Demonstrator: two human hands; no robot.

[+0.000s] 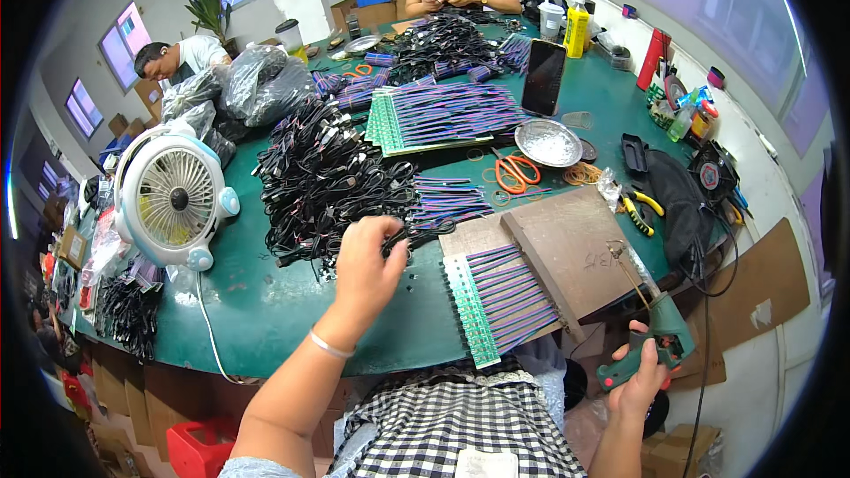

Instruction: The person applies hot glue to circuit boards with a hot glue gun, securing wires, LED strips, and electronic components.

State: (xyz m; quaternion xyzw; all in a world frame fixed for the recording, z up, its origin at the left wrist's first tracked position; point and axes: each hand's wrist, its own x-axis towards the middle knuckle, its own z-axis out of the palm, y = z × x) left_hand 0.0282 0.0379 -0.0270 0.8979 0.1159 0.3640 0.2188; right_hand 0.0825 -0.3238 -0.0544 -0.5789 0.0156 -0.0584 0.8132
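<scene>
Surface (266, 310): green, crowded through the middle, front edge curved.
Cable heap (305, 177): black, tangled, left of centre.
Fixture (575, 243): brown board, front right of surface, raised bar (543, 276) running across it.
Board stack (443, 119): green circuit strips with purple, blue and black wires, right of and partly beyond the heap.
Fan (177, 199): white and pale blue, left side, cord hanging toward the front edge.
Circuit strip (474, 310): green, along the fixture's left side at the front, wires running right to the bar.
Left hand (365, 261): above the heap's near edge, fingers half curled, thumb apart from them; can't tell if holding a cable.
Right hand (642, 381): right of fixture, fingers wrapped round the grip of a green soldering gun (668, 327).
Gun tip (617, 249): pointing away, over fixture; contact unclear.
Phone (544, 75): propped nearly upright, beyond the dish.
Dish (549, 165): round, silvery, right of the board stack.
Pliers (633, 210): yellow and black handles, just right of fixture.
Scissors (517, 174): orange handles, lying just nearer than the dish.
</scene>
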